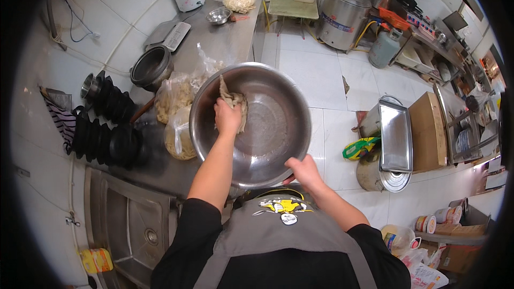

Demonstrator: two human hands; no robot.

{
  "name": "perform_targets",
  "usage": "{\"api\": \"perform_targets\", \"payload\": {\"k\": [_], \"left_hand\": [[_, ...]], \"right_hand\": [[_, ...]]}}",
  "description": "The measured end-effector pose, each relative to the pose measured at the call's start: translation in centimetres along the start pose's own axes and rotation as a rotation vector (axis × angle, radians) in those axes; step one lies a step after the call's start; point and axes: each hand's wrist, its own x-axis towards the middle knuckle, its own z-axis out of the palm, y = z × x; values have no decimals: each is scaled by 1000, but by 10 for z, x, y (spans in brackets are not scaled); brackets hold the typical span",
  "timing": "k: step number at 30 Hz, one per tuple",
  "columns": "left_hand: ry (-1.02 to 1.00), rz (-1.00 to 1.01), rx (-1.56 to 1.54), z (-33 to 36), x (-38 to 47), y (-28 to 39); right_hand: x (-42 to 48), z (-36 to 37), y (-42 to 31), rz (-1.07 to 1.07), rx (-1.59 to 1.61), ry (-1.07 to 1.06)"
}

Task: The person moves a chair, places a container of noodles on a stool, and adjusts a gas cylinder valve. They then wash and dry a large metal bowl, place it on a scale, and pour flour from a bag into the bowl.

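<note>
A large, round stainless steel basin (265,128) is tilted in front of me, its hollow facing up towards my head. My left hand (228,115) is inside it, gripping a beige cloth (235,100) against the inner left wall. One corner of the cloth sticks up above the hand. At the near right, my right hand (304,171) clasps the basin's rim, thumb over the edge, with the other fingers partly hidden beneath. Light glints off the metal at the basin's near inner wall.
Left of the basin, plastic bags of noodle-like food (174,98) and stacked black bowls (116,144) crowd the steel counter (237,44). A steel sink (140,224) lies nearer me. On the right stand lidded metal pots (371,172), a tray (395,136) and a cardboard box (427,132).
</note>
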Motion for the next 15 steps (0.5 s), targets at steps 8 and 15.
{"api": "perform_targets", "payload": {"k": [8, 15], "left_hand": [[-400, 526, -197, 36, -59, 55], [-880, 890, 876, -33, -52, -7]], "right_hand": [[7, 7, -8, -75, -51, -33], [-4, -26, -21, -335, -248, 190]]}}
